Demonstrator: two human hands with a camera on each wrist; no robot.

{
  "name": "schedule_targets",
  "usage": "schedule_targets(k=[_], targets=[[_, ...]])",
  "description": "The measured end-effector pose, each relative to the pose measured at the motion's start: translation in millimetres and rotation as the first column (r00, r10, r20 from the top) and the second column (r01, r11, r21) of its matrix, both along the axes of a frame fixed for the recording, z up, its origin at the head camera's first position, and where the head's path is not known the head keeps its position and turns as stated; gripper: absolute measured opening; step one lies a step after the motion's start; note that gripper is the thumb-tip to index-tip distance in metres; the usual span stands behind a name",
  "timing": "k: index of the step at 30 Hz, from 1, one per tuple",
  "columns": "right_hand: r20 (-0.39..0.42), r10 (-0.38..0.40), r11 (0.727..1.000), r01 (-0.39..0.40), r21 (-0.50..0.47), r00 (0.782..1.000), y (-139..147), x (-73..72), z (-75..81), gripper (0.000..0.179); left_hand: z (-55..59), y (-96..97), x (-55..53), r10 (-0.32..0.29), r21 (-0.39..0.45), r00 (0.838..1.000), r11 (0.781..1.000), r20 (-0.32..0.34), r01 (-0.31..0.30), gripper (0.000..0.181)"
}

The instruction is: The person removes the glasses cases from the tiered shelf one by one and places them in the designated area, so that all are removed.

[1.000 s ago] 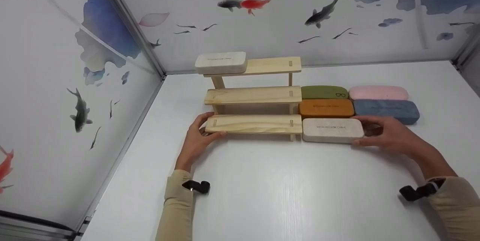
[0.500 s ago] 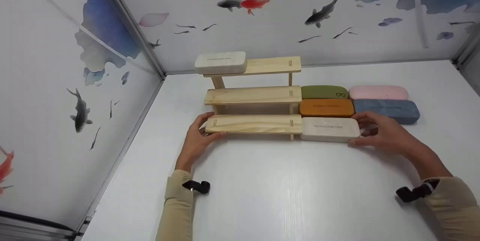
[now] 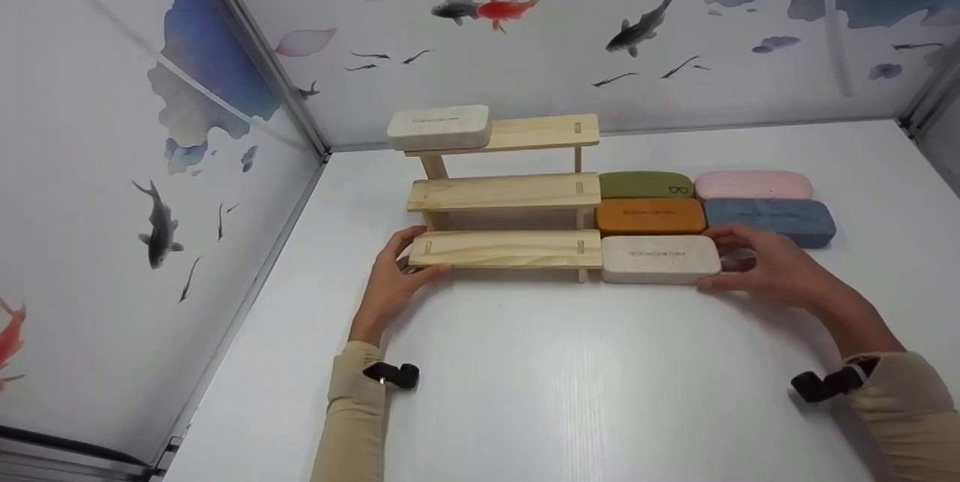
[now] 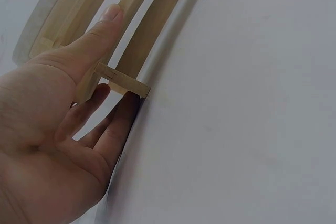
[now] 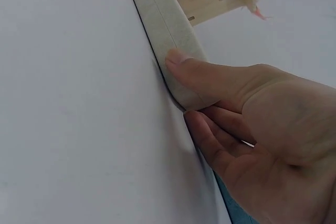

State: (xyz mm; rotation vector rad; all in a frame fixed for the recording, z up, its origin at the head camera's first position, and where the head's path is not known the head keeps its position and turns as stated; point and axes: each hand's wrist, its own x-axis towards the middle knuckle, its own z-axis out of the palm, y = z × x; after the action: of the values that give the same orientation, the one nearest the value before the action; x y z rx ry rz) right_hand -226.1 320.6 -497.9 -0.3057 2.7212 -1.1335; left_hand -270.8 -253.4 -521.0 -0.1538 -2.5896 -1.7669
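A three-tier wooden shelf (image 3: 504,192) stands on the table, its steps rising toward the back. At the left end of its lowest board, my left hand (image 3: 390,279) grips the wood, thumb along the front edge and fingers at the end. In the left wrist view the thumb (image 4: 100,32) lies against the board. My right hand (image 3: 780,268) holds the right end of a beige glasses case (image 3: 660,258) between thumb and fingers. That case lies on the table, its left end close against the lowest board. Another, whitish glasses case (image 3: 439,128) sits on the top board's left half.
Behind the held case lie an orange case (image 3: 649,217) and a blue case (image 3: 772,223). A green case (image 3: 646,185) and a pink case (image 3: 754,185) form the row behind them. Printed walls (image 3: 525,70) border the white table (image 3: 495,384) at the back and left.
My right hand has slid the beige glasses case slightly left, up to the shelf's end, and it has then stayed nearly still. My left hand keeps its place on the lowest board.
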Motion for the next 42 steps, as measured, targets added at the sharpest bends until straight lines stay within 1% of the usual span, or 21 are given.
schedule_targets(k=[7, 14, 17, 23, 28, 32, 35, 39, 42], targets=[[-0.007, -0.001, 1.0, 0.001, -0.013, 1.0, 0.6, 0.6, -0.7, 0.09, 0.0, -0.2, -0.4, 0.0, -0.009, 1.0, 1.0, 0.0, 0.0, 0.088], [-0.003, 0.002, 1.0, -0.002, -0.013, 1.0, 0.6, -0.2, -0.9, 0.09, 0.4, 0.4, 1.1, -0.011, 0.043, 1.0, 0.999, 0.006, 0.011, 0.085], [-0.014, 0.013, 1.0, -0.013, -0.017, 1.0, 0.7, -0.8, -0.6, 0.091, -0.2, 0.2, 1.2, -0.014, 0.056, 1.0, 0.998, 0.008, 0.014, 0.084], [-0.031, 0.024, 0.999, -0.025, -0.026, 0.999, 1.4, -0.9, -0.4, 0.091, -0.1, 0.3, 0.9, -0.004, 0.031, 1.0, 1.0, 0.003, 0.003, 0.084], [-0.038, 0.019, 1.0, -0.02, -0.018, 0.999, 1.9, -1.0, 1.8, 0.089, 1.4, 0.4, 1.2, -0.008, 0.038, 1.0, 0.999, 0.002, 0.008, 0.083], [-0.033, 0.002, 1.0, -0.003, -0.024, 0.999, 1.9, -0.3, 6.6, 0.085, 1.2, 0.0, 1.4, -0.006, 0.04, 1.0, 0.999, 0.006, 0.005, 0.082], [-0.042, -0.013, 0.999, 0.012, -0.03, 0.999, 3.0, -0.5, 6.7, 0.08, 0.9, -0.2, 1.4, -0.009, 0.039, 1.0, 0.999, 0.006, 0.008, 0.081], [-0.09, -0.041, 0.999, 0.038, -0.033, 0.995, 5.0, -0.3, 4.2, 0.07, 0.4, -0.3, 0.6, -0.014, 0.035, 1.0, 0.999, 0.002, 0.014, 0.081], [-0.141, -0.061, 0.997, 0.052, -0.065, 0.988, 4.3, 0.0, 5.0, 0.059, 0.3, -0.8, 0.4, -0.016, 0.043, 1.0, 0.999, 0.0, 0.016, 0.082]])
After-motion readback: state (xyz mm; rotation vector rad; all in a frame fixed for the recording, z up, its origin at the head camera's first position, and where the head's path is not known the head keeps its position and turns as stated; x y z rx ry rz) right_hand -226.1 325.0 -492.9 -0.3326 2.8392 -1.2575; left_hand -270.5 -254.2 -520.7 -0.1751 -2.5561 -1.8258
